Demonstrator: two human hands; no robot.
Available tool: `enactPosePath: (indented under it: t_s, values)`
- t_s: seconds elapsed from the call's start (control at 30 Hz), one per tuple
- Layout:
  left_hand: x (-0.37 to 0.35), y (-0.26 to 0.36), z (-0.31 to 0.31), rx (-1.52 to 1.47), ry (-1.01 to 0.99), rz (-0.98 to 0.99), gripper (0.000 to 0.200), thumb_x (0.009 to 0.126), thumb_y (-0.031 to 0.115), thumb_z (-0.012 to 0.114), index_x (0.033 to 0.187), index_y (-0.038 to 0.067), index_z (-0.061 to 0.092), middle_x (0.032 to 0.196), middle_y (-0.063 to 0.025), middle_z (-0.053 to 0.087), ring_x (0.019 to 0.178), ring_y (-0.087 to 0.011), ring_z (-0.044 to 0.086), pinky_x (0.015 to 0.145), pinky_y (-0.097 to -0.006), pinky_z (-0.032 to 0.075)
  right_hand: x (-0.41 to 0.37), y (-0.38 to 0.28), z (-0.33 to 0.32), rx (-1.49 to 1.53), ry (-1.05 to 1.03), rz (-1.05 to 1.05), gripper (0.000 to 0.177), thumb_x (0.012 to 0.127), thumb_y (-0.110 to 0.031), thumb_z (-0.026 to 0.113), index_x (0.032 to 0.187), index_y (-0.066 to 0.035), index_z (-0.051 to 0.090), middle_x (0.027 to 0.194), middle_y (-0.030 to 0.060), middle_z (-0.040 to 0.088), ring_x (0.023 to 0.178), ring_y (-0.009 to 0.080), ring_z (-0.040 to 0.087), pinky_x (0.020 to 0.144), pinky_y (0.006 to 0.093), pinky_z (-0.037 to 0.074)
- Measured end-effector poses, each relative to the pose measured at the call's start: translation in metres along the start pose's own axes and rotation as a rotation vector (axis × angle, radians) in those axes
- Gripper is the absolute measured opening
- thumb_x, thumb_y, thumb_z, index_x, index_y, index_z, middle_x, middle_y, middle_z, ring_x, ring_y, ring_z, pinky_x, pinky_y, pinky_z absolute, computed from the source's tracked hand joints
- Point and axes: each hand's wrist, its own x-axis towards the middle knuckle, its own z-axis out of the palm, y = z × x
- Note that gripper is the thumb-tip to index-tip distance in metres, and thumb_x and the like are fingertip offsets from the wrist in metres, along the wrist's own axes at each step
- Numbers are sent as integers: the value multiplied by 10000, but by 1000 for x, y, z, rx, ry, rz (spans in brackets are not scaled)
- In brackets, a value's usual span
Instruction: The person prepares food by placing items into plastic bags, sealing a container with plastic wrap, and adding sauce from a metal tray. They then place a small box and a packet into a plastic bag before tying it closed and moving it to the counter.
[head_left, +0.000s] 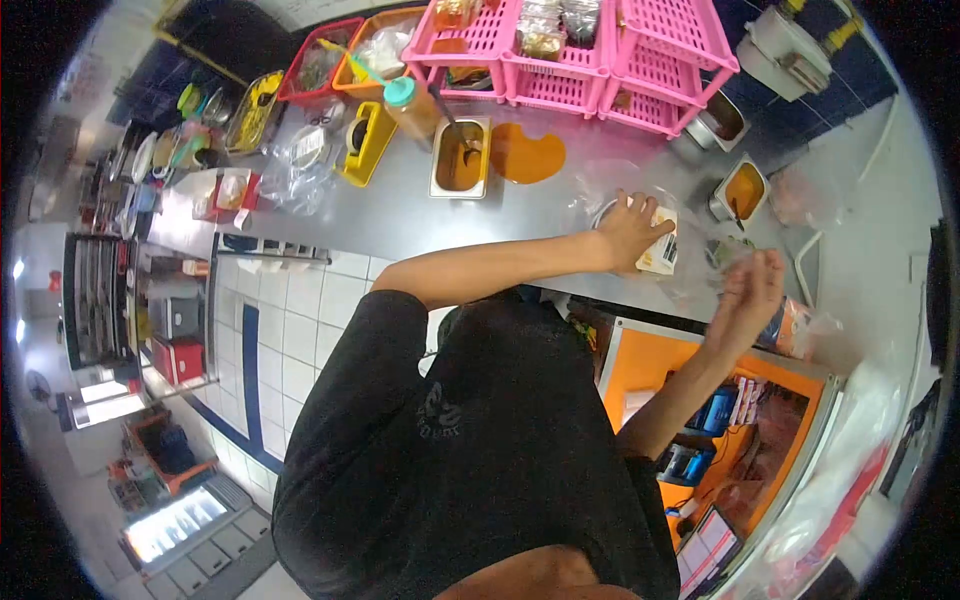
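My left hand [632, 238] is closed over a small white and yellow carton [660, 250] with a barcode on its side, at the counter's front edge. Thin clear plastic lies around the carton. To the right, my right hand [750, 292] is raised with its fingers curled together and slightly blurred; I cannot tell what is in them. A clear plastic bag with something green [728, 250] shows just beside those fingers. Farther back on the right stands a metal container of orange sauce [744, 190] with a spoon in it.
A metal pan of brown sauce [460, 160] stands beside an orange spill [528, 153] on the steel counter [400, 225]. Nearby are a squeeze bottle [408, 105] and a yellow tape dispenser [368, 145]. Pink baskets [560, 85] line the back. An orange cabinet [640, 365] sits below.
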Motion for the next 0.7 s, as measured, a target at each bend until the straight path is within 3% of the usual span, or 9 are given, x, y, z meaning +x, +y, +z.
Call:
enactPosePath:
  t_s: [0.1, 0.17, 0.2, 0.27, 0.3, 0.37, 0.43, 0.57, 0.7]
  values:
    - [-24, -10, -18, 95, 355, -26, 575, 826, 444, 638, 1297, 135, 521, 1256, -273, 531, 1093, -443, 549, 867, -573, 440, 26, -1, -13, 22, -5, 51, 160, 893, -60, 626, 1030, -41, 545, 893, 10, 548, 705, 88, 485, 631, 209, 397]
    - [-47, -22, -79, -294, -341, -120, 515, 845, 468, 589, 1143, 53, 658, 1120, -216, 641, 1097, -373, 569, 956, -554, 359, 36, 5, -17, 18, -24, 49, 174, 893, -56, 624, 1046, -37, 542, 894, 12, 546, 719, 96, 489, 645, 222, 398]
    - [-60, -30, -86, -303, -340, -135, 515, 845, 468, 589, 1143, 53, 658, 1120, -216, 641, 1097, -373, 569, 956, -554, 359, 35, 8, -17, 13, -26, 46, 189, 893, -51, 621, 1061, -34, 538, 895, 14, 543, 733, 105, 494, 659, 235, 398]
    - [-86, -53, -98, -357, -86, -86, 334, 873, 408, 574, 787, 134, 746, 766, -173, 690, 764, -342, 665, 968, -493, 378, 37, 12, -13, -55, -19, 52, 175, 900, -51, 612, 1059, -34, 543, 877, 7, 528, 754, 106, 490, 677, 243, 402]
    - [-94, -61, -104, -349, -76, -120, 334, 873, 408, 574, 787, 134, 746, 766, -173, 690, 764, -342, 665, 968, -493, 378, 42, 21, -18, -80, -59, 49, 237, 893, -82, 632, 1099, -14, 536, 918, 14, 527, 787, 120, 494, 705, 257, 401]
    - [-104, -67, -113, -36, -105, 260, 296, 888, 381, 544, 864, 141, 715, 879, -127, 677, 858, -299, 639, 935, -473, 405, 33, 26, 2, -170, -96, 20, 215, 899, -95, 630, 1081, -17, 546, 909, 15, 519, 789, 120, 490, 708, 259, 401]
    - [-119, -85, -104, -6, 508, 417, 231, 880, 340, 559, 921, 139, 663, 957, -80, 613, 958, -248, 579, 905, -464, 415, 20, 25, 26, -306, -75, -37, 118, 915, -85, 608, 1015, -39, 564, 846, 9, 510, 743, 107, 486, 674, 243, 403]
    - [-186, -162, -151, -497, 687, 351, 203, 805, 237, 677, 945, 108, 607, 977, -51, 565, 989, -255, 547, 857, -433, 433, 0, 32, 44, -607, -32, -126, 141, 922, -114, 614, 1017, -23, 563, 836, 17, 519, 715, 99, 496, 657, 220, 409]
    - [-275, -309, -170, -528, 1011, -204, 89, 797, 57, 646, 879, 52, 678, 830, -94, 663, 724, -230, 659, 645, -309, 533, 4, 49, -8, -913, -37, -406, 204, 925, -143, 626, 1071, -11, 570, 905, 33, 556, 746, 84, 504, 647, 208, 412]
